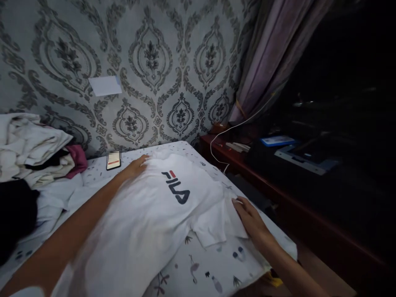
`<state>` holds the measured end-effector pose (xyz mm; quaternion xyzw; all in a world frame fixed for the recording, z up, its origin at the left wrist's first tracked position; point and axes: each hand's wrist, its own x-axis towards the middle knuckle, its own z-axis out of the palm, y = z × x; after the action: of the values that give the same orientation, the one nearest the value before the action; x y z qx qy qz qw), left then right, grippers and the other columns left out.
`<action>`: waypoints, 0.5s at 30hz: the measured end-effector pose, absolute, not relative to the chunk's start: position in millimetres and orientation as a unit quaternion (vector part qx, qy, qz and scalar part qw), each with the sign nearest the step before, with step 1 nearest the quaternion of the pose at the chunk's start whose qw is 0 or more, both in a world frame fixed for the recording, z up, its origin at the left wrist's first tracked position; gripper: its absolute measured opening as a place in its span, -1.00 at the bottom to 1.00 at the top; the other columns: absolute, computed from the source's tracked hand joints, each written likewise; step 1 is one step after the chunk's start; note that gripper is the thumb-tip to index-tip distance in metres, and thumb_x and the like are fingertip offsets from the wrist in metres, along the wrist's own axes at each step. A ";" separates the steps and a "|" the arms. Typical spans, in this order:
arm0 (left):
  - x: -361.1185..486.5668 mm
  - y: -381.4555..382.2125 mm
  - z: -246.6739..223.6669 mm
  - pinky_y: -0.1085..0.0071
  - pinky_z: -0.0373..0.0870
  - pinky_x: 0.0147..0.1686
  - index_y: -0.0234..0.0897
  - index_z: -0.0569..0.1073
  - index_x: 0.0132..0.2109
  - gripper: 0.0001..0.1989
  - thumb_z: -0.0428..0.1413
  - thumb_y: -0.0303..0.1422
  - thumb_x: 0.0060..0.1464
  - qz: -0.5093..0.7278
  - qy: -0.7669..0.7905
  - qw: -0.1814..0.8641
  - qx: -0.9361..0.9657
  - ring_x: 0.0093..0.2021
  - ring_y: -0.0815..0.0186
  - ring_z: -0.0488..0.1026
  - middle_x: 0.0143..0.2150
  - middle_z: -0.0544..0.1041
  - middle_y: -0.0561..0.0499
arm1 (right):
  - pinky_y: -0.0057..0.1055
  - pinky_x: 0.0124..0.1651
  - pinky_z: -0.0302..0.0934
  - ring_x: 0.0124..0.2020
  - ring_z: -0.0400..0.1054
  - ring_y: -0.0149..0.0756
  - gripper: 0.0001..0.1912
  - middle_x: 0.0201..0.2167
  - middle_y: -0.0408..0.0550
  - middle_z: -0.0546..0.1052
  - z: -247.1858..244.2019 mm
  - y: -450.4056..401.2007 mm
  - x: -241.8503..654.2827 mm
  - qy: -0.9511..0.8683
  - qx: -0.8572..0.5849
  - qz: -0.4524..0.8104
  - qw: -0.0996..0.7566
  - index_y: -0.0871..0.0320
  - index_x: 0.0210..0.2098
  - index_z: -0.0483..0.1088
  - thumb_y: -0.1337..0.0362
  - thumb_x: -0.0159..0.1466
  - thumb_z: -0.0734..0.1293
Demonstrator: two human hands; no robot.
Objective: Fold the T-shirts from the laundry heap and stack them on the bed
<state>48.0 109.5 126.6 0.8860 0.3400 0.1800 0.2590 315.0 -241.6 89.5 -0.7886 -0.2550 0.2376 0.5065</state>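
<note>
A white T-shirt (154, 210) with a dark and red FILA print is spread over the patterned sheet (198, 268), wrinkled, one short sleeve toward the right. My left hand (138, 166) is closed on the shirt's far left edge, its fingertips partly hidden by the fabric. At the right, my right hand (251, 219) has its fingers bent onto the edge of the shirt by the sleeve, gripping the cloth. The near part of the shirt runs out of view at the bottom.
A phone (113, 161) lies beyond my left forearm. Piled clothes (27, 148) and a black item (15, 218) are at the left. On the right, a dark red ledge (262, 173) holds a blue-and-white item (276, 141); a white cable (216, 138) hangs there.
</note>
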 end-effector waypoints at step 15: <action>-221.1 -61.3 80.5 -0.04 0.45 -0.05 -0.29 0.42 -0.04 -0.36 -0.06 0.18 0.04 0.015 0.680 0.090 0.728 0.06 -0.21 0.48 0.03 0.53 -0.33 | 0.01 -0.11 0.46 -0.05 0.51 0.15 -0.25 0.04 0.09 0.56 128.9 -273.5 317.8 -0.311 -0.753 0.359 0.455 -0.11 0.15 0.37 -0.19 0.01 0.39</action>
<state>-221.1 -61.3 80.5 0.7279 0.6796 0.0150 0.0901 317.8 -273.5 128.9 -0.7535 -0.3109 0.3587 0.4549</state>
